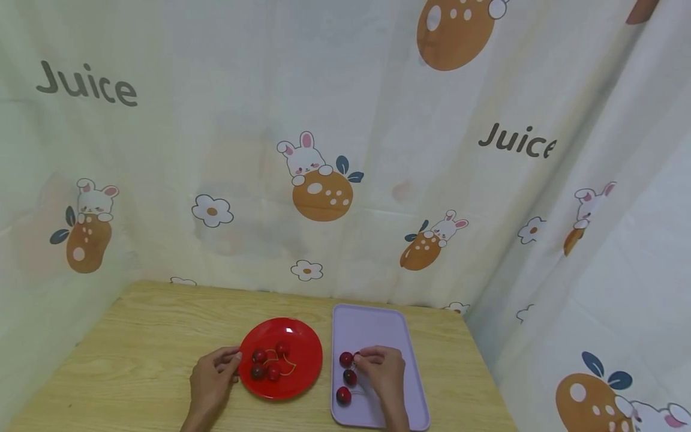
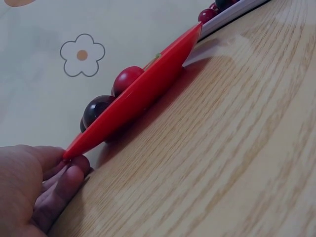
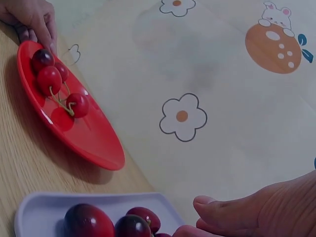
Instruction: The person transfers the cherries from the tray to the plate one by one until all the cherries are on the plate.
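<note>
My left hand (image 1: 210,381) holds the rim of a red plate (image 1: 302,378) between thumb and fingers, at its left side. Several dark red cherries with joined green stems lie on the plate, among them a cherry (image 1: 282,348) near the middle and a darker cherry (image 2: 97,109) close to the held rim. Over the lilac tray (image 1: 372,321), my right hand (image 1: 383,372) has its fingertips together at a partly hidden cherry (image 1: 357,356). Beside those fingertips on the tray are a cherry (image 1: 346,359), a dark cherry (image 1: 350,377) and a nearer cherry (image 1: 343,395).
The plate and tray stand side by side on a wood-grain table (image 1: 156,336), with a narrow strip of wood between them. A cream curtain (image 1: 243,150) printed with rabbits, fruit and flowers hangs behind and along both sides of the table.
</note>
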Demonstrator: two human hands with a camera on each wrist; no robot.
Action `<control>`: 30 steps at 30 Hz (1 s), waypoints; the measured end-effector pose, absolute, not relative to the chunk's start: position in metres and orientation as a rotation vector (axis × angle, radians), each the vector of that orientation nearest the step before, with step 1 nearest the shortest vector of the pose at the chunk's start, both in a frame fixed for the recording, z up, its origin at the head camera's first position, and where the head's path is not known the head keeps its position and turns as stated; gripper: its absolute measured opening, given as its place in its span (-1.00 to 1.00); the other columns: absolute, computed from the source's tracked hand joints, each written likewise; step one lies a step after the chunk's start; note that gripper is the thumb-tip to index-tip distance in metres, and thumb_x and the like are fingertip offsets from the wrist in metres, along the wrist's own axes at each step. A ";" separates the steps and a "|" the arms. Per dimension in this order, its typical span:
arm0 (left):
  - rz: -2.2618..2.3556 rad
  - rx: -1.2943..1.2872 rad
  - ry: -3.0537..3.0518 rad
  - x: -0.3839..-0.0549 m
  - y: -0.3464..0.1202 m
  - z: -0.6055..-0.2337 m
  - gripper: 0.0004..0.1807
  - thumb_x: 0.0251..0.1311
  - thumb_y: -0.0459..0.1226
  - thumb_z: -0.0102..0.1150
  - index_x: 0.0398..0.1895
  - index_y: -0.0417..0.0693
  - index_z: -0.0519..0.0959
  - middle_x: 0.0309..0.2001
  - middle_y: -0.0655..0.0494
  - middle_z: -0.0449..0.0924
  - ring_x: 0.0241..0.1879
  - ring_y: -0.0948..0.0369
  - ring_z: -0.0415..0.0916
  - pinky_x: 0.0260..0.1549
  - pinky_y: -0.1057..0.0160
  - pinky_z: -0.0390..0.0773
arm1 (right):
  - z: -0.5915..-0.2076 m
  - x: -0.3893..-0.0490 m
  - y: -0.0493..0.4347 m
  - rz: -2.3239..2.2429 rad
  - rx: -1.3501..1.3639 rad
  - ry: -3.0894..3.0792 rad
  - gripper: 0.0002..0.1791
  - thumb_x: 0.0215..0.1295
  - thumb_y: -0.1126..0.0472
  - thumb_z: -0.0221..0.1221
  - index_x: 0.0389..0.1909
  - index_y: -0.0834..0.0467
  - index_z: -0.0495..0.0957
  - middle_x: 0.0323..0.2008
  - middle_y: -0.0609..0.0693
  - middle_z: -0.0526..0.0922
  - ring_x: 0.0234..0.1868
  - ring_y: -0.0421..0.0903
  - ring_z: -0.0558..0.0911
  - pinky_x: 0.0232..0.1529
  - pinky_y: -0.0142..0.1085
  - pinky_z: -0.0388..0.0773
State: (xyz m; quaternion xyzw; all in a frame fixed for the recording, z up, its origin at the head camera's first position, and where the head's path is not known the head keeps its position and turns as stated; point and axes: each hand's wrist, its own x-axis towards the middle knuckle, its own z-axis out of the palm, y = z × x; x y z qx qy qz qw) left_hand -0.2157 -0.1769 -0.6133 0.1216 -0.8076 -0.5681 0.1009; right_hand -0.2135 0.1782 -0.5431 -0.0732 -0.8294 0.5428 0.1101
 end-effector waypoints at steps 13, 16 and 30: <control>-1.674 0.350 -2.403 -0.216 -0.178 -0.615 -0.69 0.52 -0.29 0.30 0.19 -0.30 0.72 -0.03 -0.28 0.83 -0.44 0.26 0.73 -0.51 0.36 0.72 | -0.547 -0.204 0.195 1.546 -0.297 -2.439 -0.80 0.13 0.40 0.56 -0.25 0.37 0.79 -0.37 0.22 0.87 -0.41 -0.22 0.79 -0.42 -0.49 0.62; -1.672 0.354 -2.411 -0.216 -0.178 -0.616 -0.68 0.53 -0.29 0.29 0.20 -0.30 0.72 -0.01 -0.29 0.83 -0.44 0.25 0.73 -0.50 0.37 0.72 | -0.545 -0.200 0.198 1.579 -0.314 -2.403 -0.80 0.13 0.42 0.55 -0.24 0.40 0.79 -0.36 0.24 0.87 -0.42 -0.22 0.79 -0.42 -0.49 0.66; -1.659 0.318 -2.408 -0.215 -0.181 -0.616 -0.69 0.53 -0.26 0.31 0.19 -0.26 0.73 -0.04 -0.24 0.84 -0.49 0.28 0.73 -0.48 0.38 0.73 | -0.551 -0.190 0.214 1.598 -0.405 -2.403 -0.74 0.15 0.46 0.53 -0.17 0.49 0.74 -0.33 0.32 0.85 -0.44 -0.07 0.83 -0.43 -0.42 0.72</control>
